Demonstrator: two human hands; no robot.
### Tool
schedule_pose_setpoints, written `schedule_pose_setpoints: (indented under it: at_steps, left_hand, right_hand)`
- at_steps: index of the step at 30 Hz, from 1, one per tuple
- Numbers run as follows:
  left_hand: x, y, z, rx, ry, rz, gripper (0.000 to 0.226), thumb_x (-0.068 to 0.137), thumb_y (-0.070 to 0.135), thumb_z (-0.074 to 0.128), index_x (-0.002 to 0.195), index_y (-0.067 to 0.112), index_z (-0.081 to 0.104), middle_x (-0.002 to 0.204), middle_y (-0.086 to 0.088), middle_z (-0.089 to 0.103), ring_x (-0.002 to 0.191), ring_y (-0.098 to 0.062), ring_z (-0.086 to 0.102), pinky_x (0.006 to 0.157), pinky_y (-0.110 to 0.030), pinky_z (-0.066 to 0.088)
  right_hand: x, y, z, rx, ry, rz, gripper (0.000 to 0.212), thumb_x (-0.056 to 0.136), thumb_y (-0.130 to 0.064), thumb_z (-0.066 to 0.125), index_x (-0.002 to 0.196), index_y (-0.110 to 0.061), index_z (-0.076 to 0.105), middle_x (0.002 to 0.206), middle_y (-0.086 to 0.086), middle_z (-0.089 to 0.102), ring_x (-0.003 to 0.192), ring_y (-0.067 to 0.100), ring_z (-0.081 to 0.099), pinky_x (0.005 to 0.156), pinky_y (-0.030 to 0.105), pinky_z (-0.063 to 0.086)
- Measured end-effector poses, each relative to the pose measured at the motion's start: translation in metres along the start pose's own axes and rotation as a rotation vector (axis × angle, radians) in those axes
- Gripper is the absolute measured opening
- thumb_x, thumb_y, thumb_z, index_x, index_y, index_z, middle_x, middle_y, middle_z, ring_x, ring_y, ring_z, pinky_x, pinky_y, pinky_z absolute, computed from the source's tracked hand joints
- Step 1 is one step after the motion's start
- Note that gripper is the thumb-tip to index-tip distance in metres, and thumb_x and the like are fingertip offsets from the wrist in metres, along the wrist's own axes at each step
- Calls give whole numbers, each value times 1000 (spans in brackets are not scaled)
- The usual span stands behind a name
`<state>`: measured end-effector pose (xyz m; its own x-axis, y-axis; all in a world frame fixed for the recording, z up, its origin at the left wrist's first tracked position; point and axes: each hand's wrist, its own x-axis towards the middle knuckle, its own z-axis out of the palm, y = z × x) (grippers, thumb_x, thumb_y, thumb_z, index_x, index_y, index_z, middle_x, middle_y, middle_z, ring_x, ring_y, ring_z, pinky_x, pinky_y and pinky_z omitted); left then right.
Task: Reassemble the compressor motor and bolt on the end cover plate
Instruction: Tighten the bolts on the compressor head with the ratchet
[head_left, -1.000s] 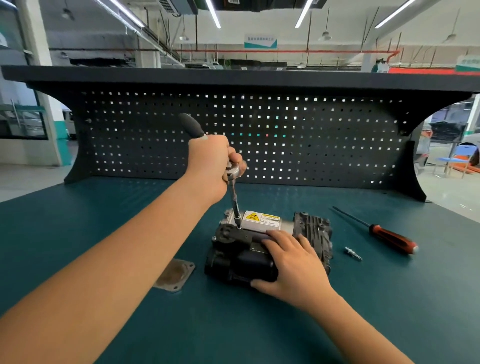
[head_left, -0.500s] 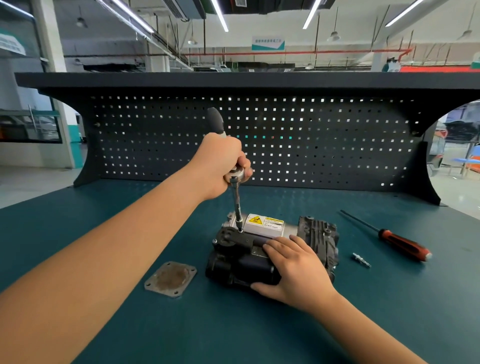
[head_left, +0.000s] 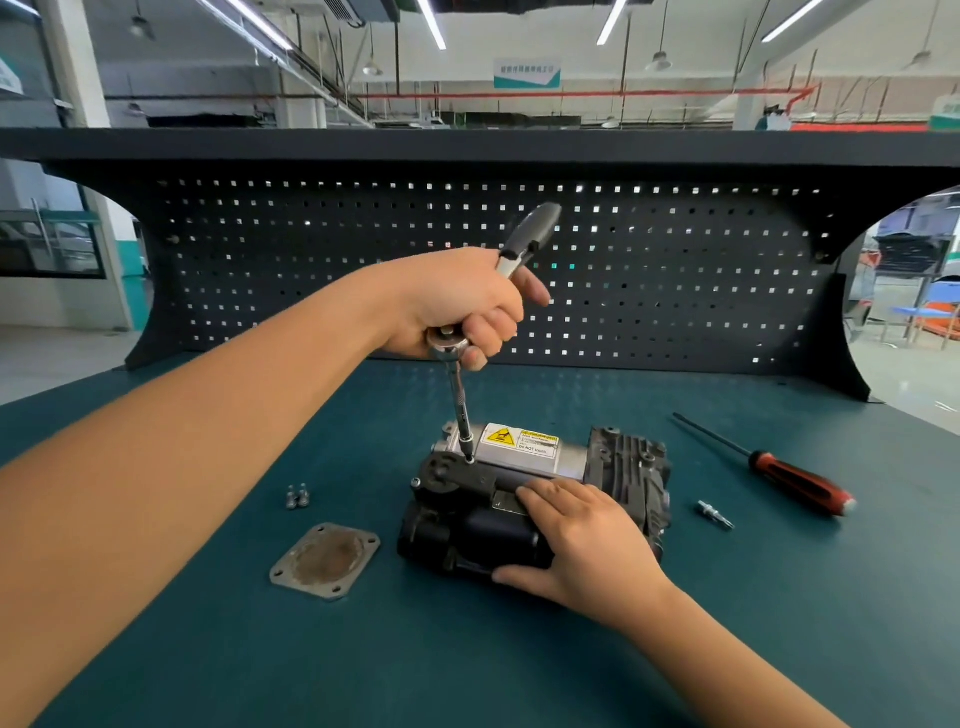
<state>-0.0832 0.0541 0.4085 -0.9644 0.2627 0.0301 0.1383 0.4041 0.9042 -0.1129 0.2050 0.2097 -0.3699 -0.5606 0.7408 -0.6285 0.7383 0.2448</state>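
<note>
Right hand lies nearest, spread flat on the compressor motor, its fingers laid fairly straight over the top and its thumb against the near side, pressing rather than wrapping. That dark unit sits on the teal counter about mid-width, with a silver cylinder along its far side bearing a yellow warning label and a finned black block at its right end. Left of it, and apart from it, the end cover plate lies flat on the counter, a squarish metal piece with a hole in each corner and a rusty round patch. Just beyond the plate stand two small bolts, side by side. To the right of the motor a small metal fitting lies loose, and past it a red-handled screwdriver lies at a slant. Above the motor's left end the left hand is wrapped round a ratchet wrench, fingers curled tight near its head, the grey handle pointing up and right. A slim extension bar runs down from the head, its tip seated on the black bracket atop the motor. Behind stands a black pegboard.
</note>
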Motion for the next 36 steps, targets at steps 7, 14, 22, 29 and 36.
schedule_pose_setpoints:
  at_steps: [7, 14, 22, 29, 36]
  left_hand:
    - [-13, -23, -6, -329, 169, 103, 16, 98, 7, 38, 98, 17, 52, 42, 10, 32, 29, 0, 28, 31, -11, 29]
    - [-19, -38, 4, -932, 516, 201, 26, 97, 2, 36, 75, 15, 37, 40, 8, 31, 31, -3, 30, 37, -11, 34]
    - [-8, -16, 18, -396, 445, 152, 24, 90, -7, 31, 77, 11, 41, 33, 5, 36, 27, -8, 33, 35, -14, 36]
    - [-6, -11, 3, -104, 193, 59, 25, 91, -2, 32, 94, 13, 51, 39, 10, 32, 28, -3, 27, 33, -12, 30]
    - [-11, -9, -6, 78, -25, 57, 23, 96, 6, 38, 98, 19, 56, 43, 10, 31, 29, -1, 24, 32, -13, 27]
  right_hand:
    - [-2, -2, -1, 13, -4, 33, 70, 44, -58, 85, 87, -5, 74, 82, 3, 73, 71, 19, 70, 60, 26, 57]
    - [-2, -6, -3, -13, -6, 70, 68, 42, -63, 83, 81, -8, 73, 70, -1, 70, 61, 19, 67, 53, 23, 53]
    - [-2, -4, 3, 84, 77, 45, 54, 61, -48, 81, 84, 1, 74, 74, 6, 72, 64, 22, 69, 56, 27, 56]
    - [-1, -3, 3, 109, 95, 20, 40, 68, -35, 80, 84, 2, 73, 73, 7, 72, 64, 23, 68, 55, 26, 55]
    - [-2, -1, 3, 110, 104, 21, 41, 68, -36, 80, 85, 1, 74, 76, 7, 73, 68, 22, 70, 58, 27, 57]
